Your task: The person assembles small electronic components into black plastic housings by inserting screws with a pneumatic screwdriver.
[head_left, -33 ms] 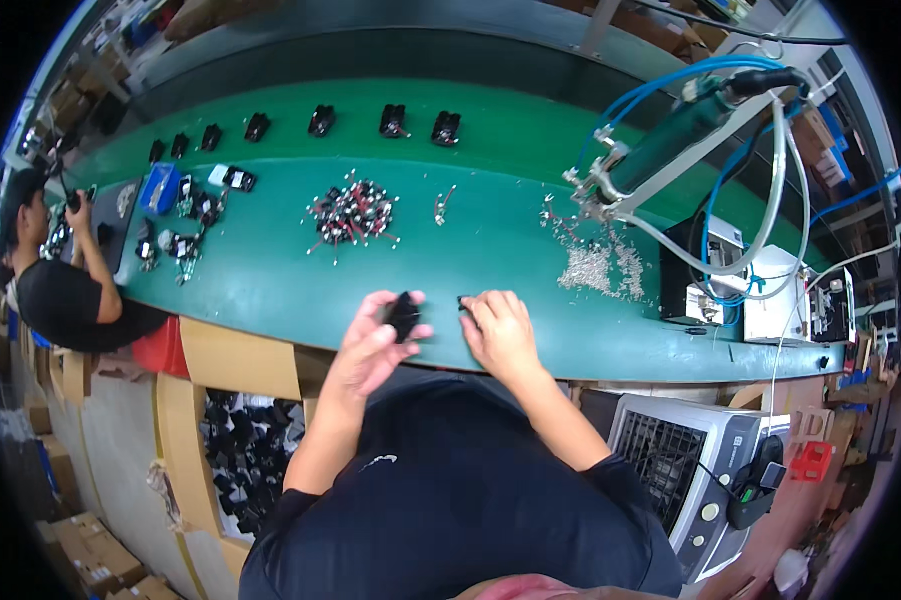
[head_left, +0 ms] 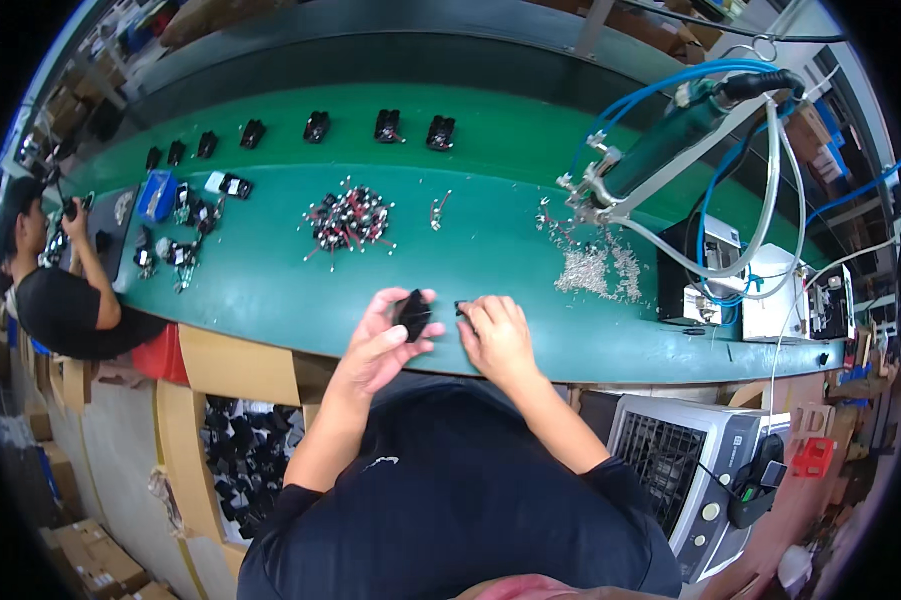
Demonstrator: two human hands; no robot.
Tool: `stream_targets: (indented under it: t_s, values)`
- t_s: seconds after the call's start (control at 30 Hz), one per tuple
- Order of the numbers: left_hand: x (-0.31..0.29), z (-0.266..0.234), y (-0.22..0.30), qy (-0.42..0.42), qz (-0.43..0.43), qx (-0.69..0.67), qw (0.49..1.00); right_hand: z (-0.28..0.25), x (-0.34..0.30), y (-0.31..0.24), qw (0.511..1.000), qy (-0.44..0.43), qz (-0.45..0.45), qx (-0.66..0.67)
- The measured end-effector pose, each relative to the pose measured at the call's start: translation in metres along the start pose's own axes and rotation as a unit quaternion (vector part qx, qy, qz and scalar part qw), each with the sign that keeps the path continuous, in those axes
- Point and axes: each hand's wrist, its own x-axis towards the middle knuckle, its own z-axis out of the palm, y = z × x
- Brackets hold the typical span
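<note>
My left hand [head_left: 378, 345] is closed around a black plastic housing [head_left: 413, 316], held just above the bench near its front edge. To its right, my right hand [head_left: 497, 340] pinches a small black piece [head_left: 460, 308] between thumb and forefinger; its exact kind is too small to make out. The two hands are apart. Beyond them on the green bench [head_left: 510, 240] lies a pile of small parts with red and black wires [head_left: 350, 220]. One loose wired part [head_left: 438, 211] rests to the right of that pile.
Small silvery pieces [head_left: 585, 270] are heaped at right, under a hanging pneumatic tool [head_left: 660, 140]. Black assemblies [head_left: 387, 125] line the raised green strip behind. A carton of black parts [head_left: 195, 460] stands below at left. A co-worker [head_left: 60, 290] sits at far left.
My left hand and the black housing have shifted slightly to the right, and the housing looks a little turned. My right hand still pinches the small black piece.
</note>
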Motion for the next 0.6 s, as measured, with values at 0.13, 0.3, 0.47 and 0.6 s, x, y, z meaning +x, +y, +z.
stream_targets:
  t_s: [0.13, 0.3, 0.47, 0.6]
  values:
    - [0.042, 0.019, 0.012, -0.045, -0.006, -0.018, 0.999, -0.008, 0.006, -0.008, 0.999, 0.001, 0.028, 0.017]
    - [0.043, -0.009, 0.021, -0.043, 0.017, 0.026, 0.999, -0.003, 0.011, -0.003, 0.998, 0.001, 0.049, 0.037]
    - [0.016, -0.03, 0.022, 0.009, 0.013, 0.051, 0.999, 0.005, 0.016, 0.003, 0.998, 0.007, 0.031, 0.047]
    - [0.001, -0.032, 0.023, 0.036, 0.007, 0.026, 0.999, 0.009, 0.024, 0.001, 0.998, 0.002, 0.02, 0.055]
